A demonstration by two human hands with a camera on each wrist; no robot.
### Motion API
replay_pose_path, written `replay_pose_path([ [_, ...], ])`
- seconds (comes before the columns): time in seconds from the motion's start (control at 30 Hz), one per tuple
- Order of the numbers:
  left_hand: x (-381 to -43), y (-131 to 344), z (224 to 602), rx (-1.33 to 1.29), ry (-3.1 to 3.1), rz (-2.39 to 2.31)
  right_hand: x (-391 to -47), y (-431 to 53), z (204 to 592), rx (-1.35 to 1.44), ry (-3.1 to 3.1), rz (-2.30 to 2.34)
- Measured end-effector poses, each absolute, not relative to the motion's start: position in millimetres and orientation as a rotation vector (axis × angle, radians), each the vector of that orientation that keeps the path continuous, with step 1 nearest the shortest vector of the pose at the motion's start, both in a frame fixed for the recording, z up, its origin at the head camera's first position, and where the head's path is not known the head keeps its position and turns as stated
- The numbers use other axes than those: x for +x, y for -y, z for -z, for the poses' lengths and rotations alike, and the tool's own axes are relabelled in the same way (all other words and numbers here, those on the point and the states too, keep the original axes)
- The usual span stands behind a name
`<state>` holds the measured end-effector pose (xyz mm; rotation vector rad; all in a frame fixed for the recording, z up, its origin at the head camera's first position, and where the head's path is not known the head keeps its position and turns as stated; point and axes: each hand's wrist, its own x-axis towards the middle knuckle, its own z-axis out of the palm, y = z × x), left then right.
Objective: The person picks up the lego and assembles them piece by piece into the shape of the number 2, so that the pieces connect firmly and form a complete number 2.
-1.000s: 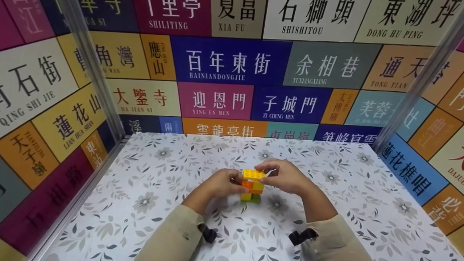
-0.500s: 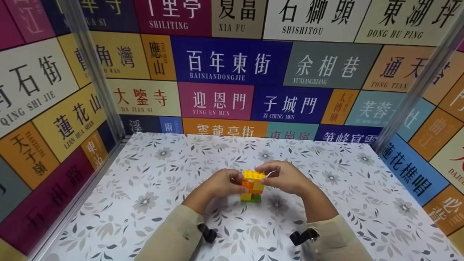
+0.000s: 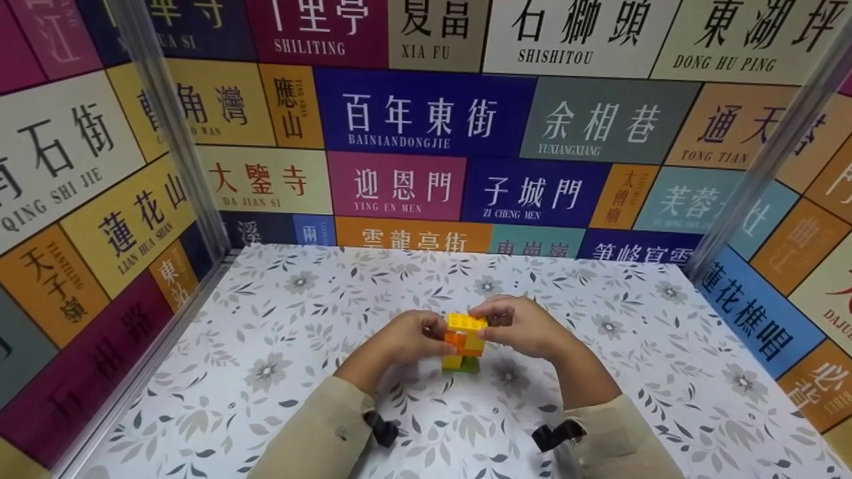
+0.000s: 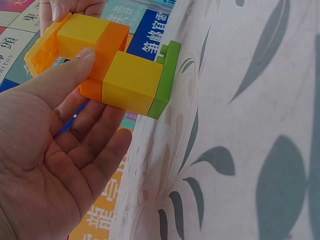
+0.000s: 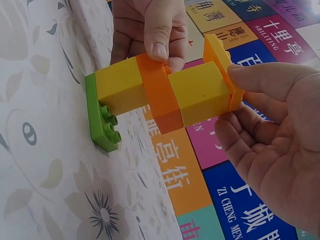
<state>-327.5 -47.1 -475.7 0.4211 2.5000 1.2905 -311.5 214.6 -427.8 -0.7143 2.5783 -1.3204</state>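
Note:
A small tower of toy building bricks stands on the table. From the bottom up it has a green plate (image 5: 100, 127), a yellow brick (image 4: 132, 80), an orange brick (image 5: 160, 95) and a second yellow brick (image 5: 197, 92). A yellow-orange plate (image 3: 466, 322) with studs sits at the top and juts past the brick under it. My left hand (image 3: 413, 336) pinches the orange brick, thumb on its near face. At the upper right, my right hand (image 3: 522, 326) holds the top plate between thumb and fingers. Whether that plate is fully seated is hard to tell.
White cloth with grey leaves and flowers covers the table (image 3: 299, 319). Panels with large printed characters (image 3: 426, 113) stand behind it and at both sides. Clear edge strips (image 3: 180, 133) run down the corners. Black straps (image 3: 381, 429) circle both sleeves.
The top plate and my right hand have come down very slightly since a second ago. My left hand and the lower bricks stay in place.

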Motion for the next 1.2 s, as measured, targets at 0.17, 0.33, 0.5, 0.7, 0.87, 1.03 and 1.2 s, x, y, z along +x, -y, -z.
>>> replay_pose_path([
  [0.17,-326.9,47.2,475.2,0.439,-2.526,-1.265,-310.5,-213.9,428.3,-0.752,-2.603,1.301],
  [0.33,-327.2,47.8,475.0,0.432,-2.513,-1.269,-309.7,-212.8,428.7,-0.739,-2.636,1.270],
  [0.5,-326.8,48.3,475.3,0.413,-2.496,-1.271,-309.3,-212.0,430.6,-0.686,-2.628,1.266],
  [0.7,-327.4,48.6,474.7,0.423,-2.488,-1.272,-308.3,-213.7,430.8,-0.658,-2.619,1.280],
  [0.87,-327.6,48.3,472.7,0.408,-2.479,-1.269,-308.2,-214.7,430.7,-0.648,-2.612,1.296],
  [1.03,-326.9,47.4,471.9,0.396,-2.494,-1.258,-308.4,-215.0,430.8,-0.634,-2.586,1.330],
  [1.2,-326.8,46.8,472.8,0.384,-2.502,-1.240,-312.6,-218.6,435.5,-0.619,-2.550,1.365],
])
